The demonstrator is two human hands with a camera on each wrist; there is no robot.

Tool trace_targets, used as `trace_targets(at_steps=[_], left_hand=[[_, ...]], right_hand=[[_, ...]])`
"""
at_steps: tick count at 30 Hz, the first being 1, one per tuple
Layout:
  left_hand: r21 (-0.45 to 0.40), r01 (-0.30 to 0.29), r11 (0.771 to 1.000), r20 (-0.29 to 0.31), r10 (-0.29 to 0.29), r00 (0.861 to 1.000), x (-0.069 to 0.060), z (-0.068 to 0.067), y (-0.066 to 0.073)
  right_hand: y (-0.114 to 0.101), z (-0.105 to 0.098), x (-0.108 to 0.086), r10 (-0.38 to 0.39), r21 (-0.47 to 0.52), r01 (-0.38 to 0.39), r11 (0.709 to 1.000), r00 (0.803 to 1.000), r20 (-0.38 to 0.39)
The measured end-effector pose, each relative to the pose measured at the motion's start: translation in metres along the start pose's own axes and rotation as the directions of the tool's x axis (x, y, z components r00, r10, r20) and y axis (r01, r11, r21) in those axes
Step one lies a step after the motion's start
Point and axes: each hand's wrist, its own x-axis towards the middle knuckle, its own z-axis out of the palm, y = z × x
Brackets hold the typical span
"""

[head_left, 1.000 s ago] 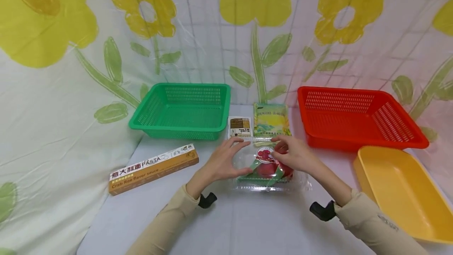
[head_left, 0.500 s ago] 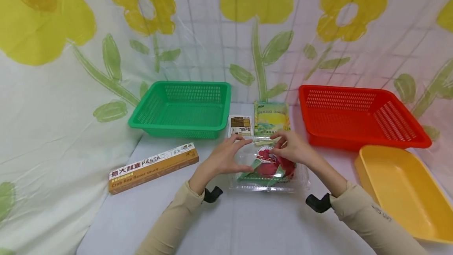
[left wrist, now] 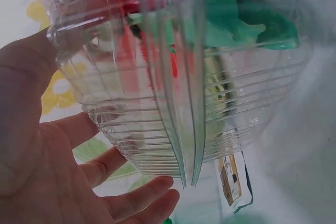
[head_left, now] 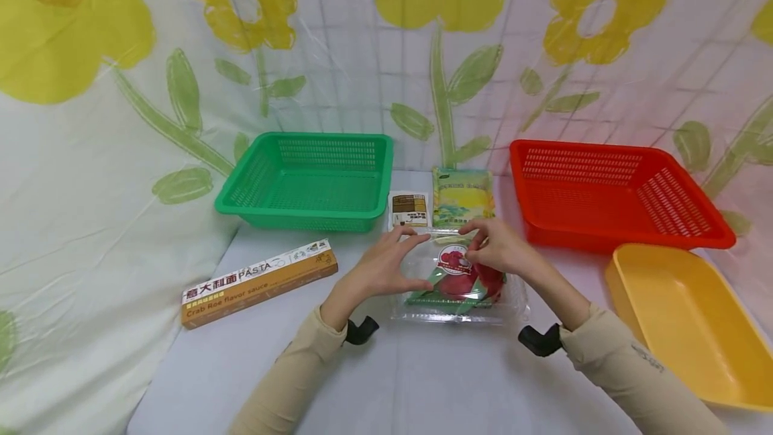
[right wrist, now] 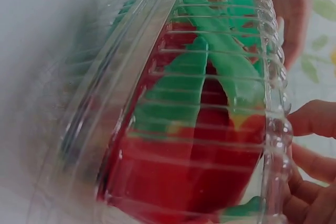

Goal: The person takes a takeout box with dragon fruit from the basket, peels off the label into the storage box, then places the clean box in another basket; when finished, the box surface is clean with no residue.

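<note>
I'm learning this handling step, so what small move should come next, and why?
Perhaps use the left hand to press together the rims of the clear box: in the left wrist view they look slightly apart, with that hand's fingers close by.

Through the remote head view, I am seeing a white sheet (head_left: 350,103) that is hanging behind the table (head_left: 443,381); on the left side it is coming down in soft wrinkles. Large yellow flowers (head_left: 102,39) are decorating it, and smaller flowers (head_left: 266,5) with white centres are appearing between them, above green leaves (head_left: 184,92). Thin grey lines (head_left: 379,72) are forming a grid in its middle part. Pale, soft light is falling over the whitish tabletop, and a pinkish tint is colouring the sheet's right part.
</note>
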Motion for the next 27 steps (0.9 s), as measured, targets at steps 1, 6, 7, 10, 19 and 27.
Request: trace_targets(at_steps=[1, 6, 7, 10, 19, 27], left_hand=[[0.0, 0.002, 1.0, 0.0, -0.002, 1.0, -0.0003, 0.0002, -0.0001], [-0.011, 0.007, 1.0, 0.001, -0.007, 1.0, -0.0016, 0.0008, 0.0], [-0.012, 0.008, 1.0, 0.0, -0.008, 1.0, -0.0017, 0.0009, 0.0002], [-0.012, 0.009, 1.0, -0.002, -0.009, 1.0, -0.0015, 0.0012, 0.0005], [-0.017, 0.01, 1.0, -0.007, -0.01, 1.0, -0.0014, 0.0018, 0.0002], [-0.025, 0.006, 1.0, 0.01, -0.006, 1.0, -0.0014, 0.0016, 0.001]], right_hand=[[0.0001, 0.0004, 0.0005, 0.0, -0.005, 0.0, 1.0, 1.0, 0.003], [0.0018, 0.0016, 0.0024, -0.002, -0.01, 0.002, 1.0, 1.0, 0.009], [0.002, 0.0017, 0.0027, -0.002, -0.009, 0.002, 1.0, 1.0, 0.009], [0.0015, 0.0016, 0.0029, 0.004, -0.012, -0.004, 1.0, 1.0, 0.005], [-0.003, 0.0027, 0.0011, 0.033, -0.015, -0.033, 0.999, 0.999, -0.013], [-0.0035, 0.0036, -0.0005, 0.032, 0.012, -0.032, 0.999, 0.999, -0.02]])
